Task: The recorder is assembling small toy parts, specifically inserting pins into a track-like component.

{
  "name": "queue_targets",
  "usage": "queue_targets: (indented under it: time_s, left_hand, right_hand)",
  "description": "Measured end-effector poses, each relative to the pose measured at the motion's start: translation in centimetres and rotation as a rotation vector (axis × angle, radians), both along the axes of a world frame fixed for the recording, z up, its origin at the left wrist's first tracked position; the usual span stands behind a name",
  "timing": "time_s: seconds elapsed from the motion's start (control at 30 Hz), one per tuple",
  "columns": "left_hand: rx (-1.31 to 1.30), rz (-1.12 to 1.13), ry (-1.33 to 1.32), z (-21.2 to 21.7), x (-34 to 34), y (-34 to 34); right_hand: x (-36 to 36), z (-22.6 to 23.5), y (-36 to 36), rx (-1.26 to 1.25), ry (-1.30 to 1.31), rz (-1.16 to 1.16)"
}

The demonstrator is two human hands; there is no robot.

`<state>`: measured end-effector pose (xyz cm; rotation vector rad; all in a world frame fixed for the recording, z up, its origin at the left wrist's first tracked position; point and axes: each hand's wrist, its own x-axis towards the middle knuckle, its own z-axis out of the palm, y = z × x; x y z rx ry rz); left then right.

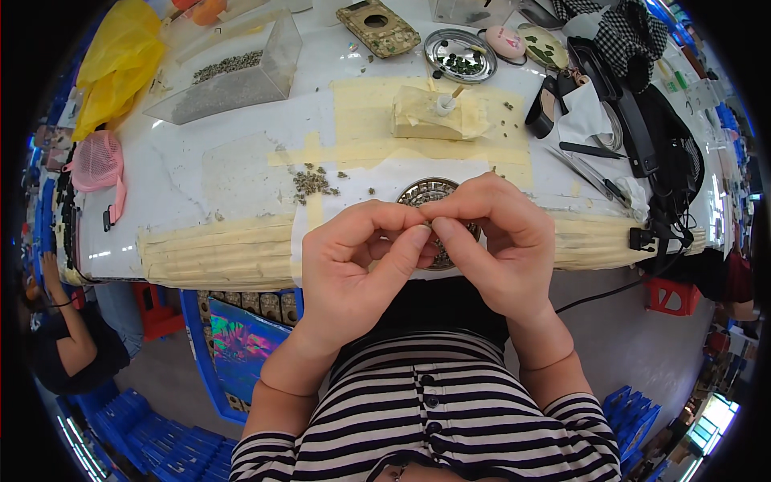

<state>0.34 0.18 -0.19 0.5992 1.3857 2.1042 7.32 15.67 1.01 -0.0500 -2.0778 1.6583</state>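
Above the near edge of the table, my left hand (353, 261) and my right hand (507, 245) meet, thumbs and forefingers pinched tip to tip. Whatever lies between the fingertips is too small to make out. Partly hidden beneath them is a round metal dish (414, 193) holding small pieces. Left of the dish, a loose heap of small metallic-looking pieces (312, 183) is spread on the tabletop. Beyond my hands sits a block wrapped in cream tape (418, 120), with a little white cup (446, 103) and a thin stick on it.
A clear bin of small pieces (269, 80) stands at the back left, beside a yellow bag (120, 60). Farther back are a camouflage-patterned box (393, 38) and a steel plate (482, 76). Tweezers (580, 174) and black straps lie right. A blue crate (197, 353) is below, left.
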Motion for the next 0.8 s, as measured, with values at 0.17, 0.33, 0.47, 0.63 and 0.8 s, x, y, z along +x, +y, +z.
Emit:
queue_targets:
  time_s: [0.17,0.33,0.47,0.63,0.8]
  left_hand:
    - [-0.014,0.011,-0.002,0.28,0.1,0.1]
    - [-0.007,0.035,0.022,0.23,0.12,0.23]
    - [-0.007,0.042,0.021,0.16,0.2,0.2]
    - [-0.015,0.053,0.019,-0.05,0.26,0.19]
    - [-0.008,0.039,0.004,0.03,0.15,0.21]
  right_hand:
    - [-0.06,0.0,0.08,-0.01,0.006,-0.005]
    - [-0.16,-0.07,0.05,0.02,0.021,-0.012]
    - [-0.2,-0.26,-0.06,0.033,0.033,-0.02]
    - [-0.21,-0.43,-0.11,0.061,0.032,-0.034]
    - [-0.28,-0.29,0.08,0.042,0.024,-0.019]
